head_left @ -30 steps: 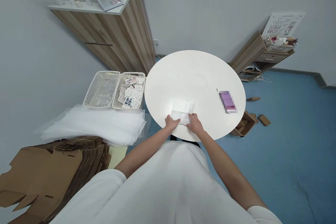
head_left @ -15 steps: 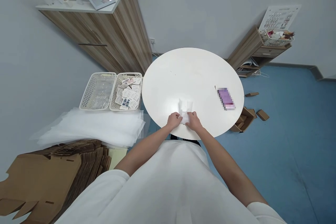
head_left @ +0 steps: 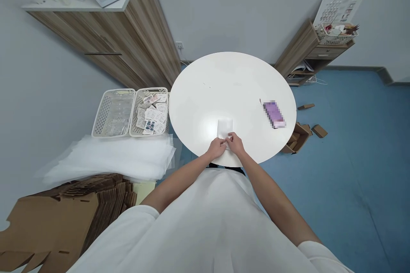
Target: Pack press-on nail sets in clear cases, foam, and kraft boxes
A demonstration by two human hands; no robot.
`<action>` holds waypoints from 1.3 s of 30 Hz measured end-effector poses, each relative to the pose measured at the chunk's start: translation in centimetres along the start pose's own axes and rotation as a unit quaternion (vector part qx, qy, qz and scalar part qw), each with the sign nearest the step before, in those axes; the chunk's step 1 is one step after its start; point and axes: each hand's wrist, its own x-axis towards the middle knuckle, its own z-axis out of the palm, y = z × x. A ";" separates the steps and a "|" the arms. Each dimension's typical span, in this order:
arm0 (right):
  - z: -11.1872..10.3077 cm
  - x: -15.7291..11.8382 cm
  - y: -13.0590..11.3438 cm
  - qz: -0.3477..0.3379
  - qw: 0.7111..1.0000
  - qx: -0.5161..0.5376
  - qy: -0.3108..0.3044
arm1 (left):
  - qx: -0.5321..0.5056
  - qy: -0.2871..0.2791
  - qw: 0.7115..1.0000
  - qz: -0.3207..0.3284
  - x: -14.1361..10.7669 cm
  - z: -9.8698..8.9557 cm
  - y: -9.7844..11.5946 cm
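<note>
A small, whitish, translucent packing sheet [head_left: 224,126] lies folded into a rectangle near the front edge of the round white table [head_left: 230,72]. On its near left part rests my left hand [head_left: 217,148], fingers bent and closed on the sheet's edge. My right hand [head_left: 236,142] pinches the sheet from the right, its fingertips almost meeting those of the left. Both hands cover the lower part of the sheet, so what lies under the fingers is hidden.
A blurred purple object [head_left: 274,113] lies on the table's right. To the left are a basket of printed cards [head_left: 155,115], a basket of clear plastic pieces [head_left: 115,115], white foam sheets [head_left: 109,158] and flattened cardboard boxes [head_left: 54,222]. An open carton [head_left: 296,138] stands on the floor.
The sheet's raised far side flaps now lie flat, making a neat rectangle. My hands have come closer together over its near part. The whole view has shifted slightly.
</note>
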 end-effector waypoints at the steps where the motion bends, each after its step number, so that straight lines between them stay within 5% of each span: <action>1: 0.2 0.1 0.0 0.002 1.000 -0.009 0.013 | 0.005 -0.004 1.000 0.003 -0.1 0.0 -0.2; 7: 0.6 0.3 0.8 -0.026 0.999 -0.029 0.010 | 0.093 0.068 0.988 0.100 -0.2 -0.4 -1.6; 13: -0.2 -0.9 1.1 -0.101 0.992 -0.081 -0.004 | 0.215 0.020 0.963 0.164 0.8 -0.5 -1.9; 16: -1.0 -1.7 1.0 -0.189 0.965 -0.184 -0.004 | 0.239 0.010 0.956 0.167 0.9 -0.6 -2.0; 20: -1.7 -1.5 1.0 -0.255 0.918 -0.292 -0.086 | 0.241 -0.006 0.957 0.162 1.0 -0.9 -1.9; 26: -1.3 -0.4 1.0 -0.256 0.918 -0.282 -0.108 | 0.189 -0.048 0.970 0.147 1.1 -2.1 -1.4; 32: -1.7 -3.0 0.7 -0.231 0.933 -0.207 -0.180 | 0.142 -0.107 0.969 0.169 -1.6 -2.9 -2.3; 39: -2.4 -3.0 -0.2 -0.134 0.967 -0.101 -0.192 | 0.140 -0.067 0.982 0.112 -1.0 -2.1 -3.2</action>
